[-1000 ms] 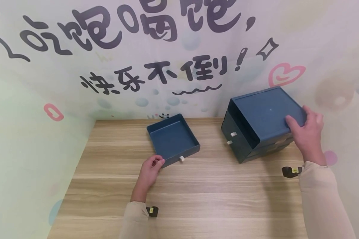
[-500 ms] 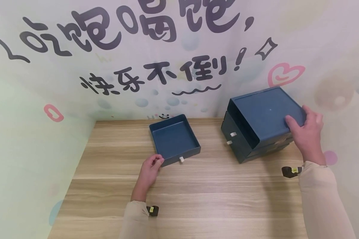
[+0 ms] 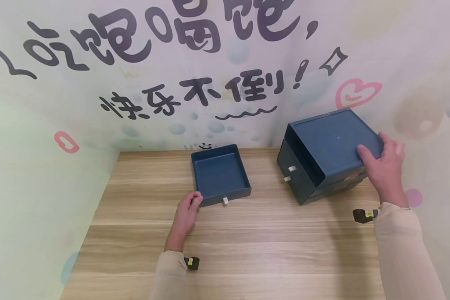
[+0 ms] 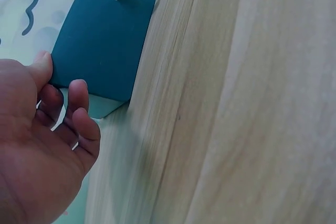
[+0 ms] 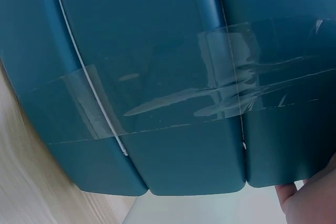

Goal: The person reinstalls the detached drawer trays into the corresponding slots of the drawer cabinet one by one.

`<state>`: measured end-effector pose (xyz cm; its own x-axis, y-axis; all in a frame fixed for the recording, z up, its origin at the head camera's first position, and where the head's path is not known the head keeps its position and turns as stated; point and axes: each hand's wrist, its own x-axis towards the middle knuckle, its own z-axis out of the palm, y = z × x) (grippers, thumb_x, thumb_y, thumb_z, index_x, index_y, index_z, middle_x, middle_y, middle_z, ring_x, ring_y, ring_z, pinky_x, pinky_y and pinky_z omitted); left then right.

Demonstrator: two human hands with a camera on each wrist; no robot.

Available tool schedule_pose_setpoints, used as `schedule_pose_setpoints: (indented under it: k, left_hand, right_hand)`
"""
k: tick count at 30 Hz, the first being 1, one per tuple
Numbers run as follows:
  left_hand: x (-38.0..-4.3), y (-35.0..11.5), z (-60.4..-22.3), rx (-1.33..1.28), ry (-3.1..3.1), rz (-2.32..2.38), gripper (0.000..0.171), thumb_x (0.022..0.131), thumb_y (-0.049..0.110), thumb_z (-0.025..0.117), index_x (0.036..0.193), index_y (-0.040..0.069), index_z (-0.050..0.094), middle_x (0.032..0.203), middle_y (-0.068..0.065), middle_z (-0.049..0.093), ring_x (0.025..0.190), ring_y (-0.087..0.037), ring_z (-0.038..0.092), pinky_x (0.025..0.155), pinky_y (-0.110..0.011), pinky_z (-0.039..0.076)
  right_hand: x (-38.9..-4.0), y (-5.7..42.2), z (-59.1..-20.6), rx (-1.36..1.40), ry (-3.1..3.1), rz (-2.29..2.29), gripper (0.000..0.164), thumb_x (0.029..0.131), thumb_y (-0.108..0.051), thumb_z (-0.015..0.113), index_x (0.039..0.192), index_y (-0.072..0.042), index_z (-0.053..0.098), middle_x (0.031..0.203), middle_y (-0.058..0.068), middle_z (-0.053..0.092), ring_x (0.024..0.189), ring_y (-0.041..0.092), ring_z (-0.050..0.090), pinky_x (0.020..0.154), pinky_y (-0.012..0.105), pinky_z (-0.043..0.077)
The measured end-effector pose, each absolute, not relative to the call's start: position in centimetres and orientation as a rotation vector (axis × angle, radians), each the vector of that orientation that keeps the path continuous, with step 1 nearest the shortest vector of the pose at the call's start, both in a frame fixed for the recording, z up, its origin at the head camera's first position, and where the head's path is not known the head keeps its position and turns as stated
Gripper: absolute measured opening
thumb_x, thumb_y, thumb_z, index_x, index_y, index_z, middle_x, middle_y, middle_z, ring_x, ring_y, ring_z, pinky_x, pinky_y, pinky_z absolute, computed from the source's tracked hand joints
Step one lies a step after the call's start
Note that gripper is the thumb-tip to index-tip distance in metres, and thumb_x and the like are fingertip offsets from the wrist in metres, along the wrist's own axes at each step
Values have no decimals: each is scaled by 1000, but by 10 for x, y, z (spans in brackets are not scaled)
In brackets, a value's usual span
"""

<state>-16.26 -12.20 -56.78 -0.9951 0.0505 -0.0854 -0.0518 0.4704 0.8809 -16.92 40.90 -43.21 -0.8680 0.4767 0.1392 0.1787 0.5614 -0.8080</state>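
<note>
A shallow blue drawer [image 3: 221, 173] with a small white pull tab [image 3: 226, 201] lies on the table, its inside bare. My left hand [image 3: 186, 210] pinches its near left corner; in the left wrist view the thumb is on the drawer front [image 4: 105, 35] and other fingers curl below. To the right stands a blue drawer cabinet [image 3: 335, 139] with an open slot at the top and white tabs on the drawers below. My right hand [image 3: 387, 168] grips its top at the back right corner. Clear tape [image 5: 173, 93] runs across the cabinet's side in the right wrist view.
The wood-grain table [image 3: 247, 250] meets a printed wall covering [image 3: 165, 129] behind the drawer and cabinet. A gap of table lies between drawer and cabinet. Black wrist devices show at both sleeves.
The drawer has turned a little so its front faces more squarely toward me, and its left side has shifted right. My left hand moved slightly with it; right hand and cabinet stayed put.
</note>
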Motion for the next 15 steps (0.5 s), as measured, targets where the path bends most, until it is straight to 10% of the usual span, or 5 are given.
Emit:
schedule_pose_setpoints:
  k: [15]
  left_hand:
    - [-154, -115, -571, -254, 2638, 1732, 36, 99, 36, 67, 120, 9, 55, 90, -4, 52, 80, -19, 50, 69, -26, 44]
  right_hand:
    - [-171, 411, -435, -536, -2468, 1213, 76, 99, -42, 56, 163, -15, 23, 154, 18, 22, 146, 37, 18, 125, 47, 21]
